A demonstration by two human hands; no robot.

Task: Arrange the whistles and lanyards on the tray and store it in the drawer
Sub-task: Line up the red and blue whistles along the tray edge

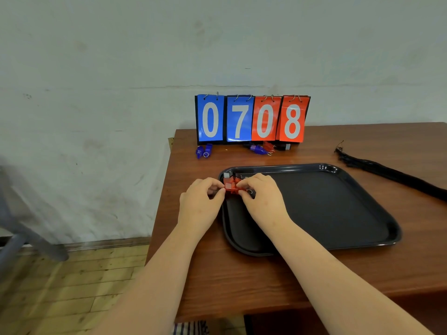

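Plainly the whistle-arranging step is in hand: both hands meet over the far-left corner of the tray (338,169), with a red whistle (231,187) between them. The left hand (200,201) pinches its left end between curled thumb and forefinger. The right hand (262,197) grips its right end, fingers curled over it, and a small key ring (250,191) shows at the fingertips. Whether this is 1 red whistle or 2 pressed together I cannot tell. Just behind it, in the very corner, lies a dark whistle (228,175), partly hidden. Off the tray, on the table (242,274), blue whistles (204,151) lie by the left foot of the scoreboard (251,118). A mixed cluster (266,148) of blue, red and black ones lies under its right half. The lanyards (387,172) lie bundled near the tray's right side, apart from it. I judge the task to be early. The next move calls for setting the red whistle down beside the dark one, letting go, then reaching for those by the scoreboard. No drawer is in view.
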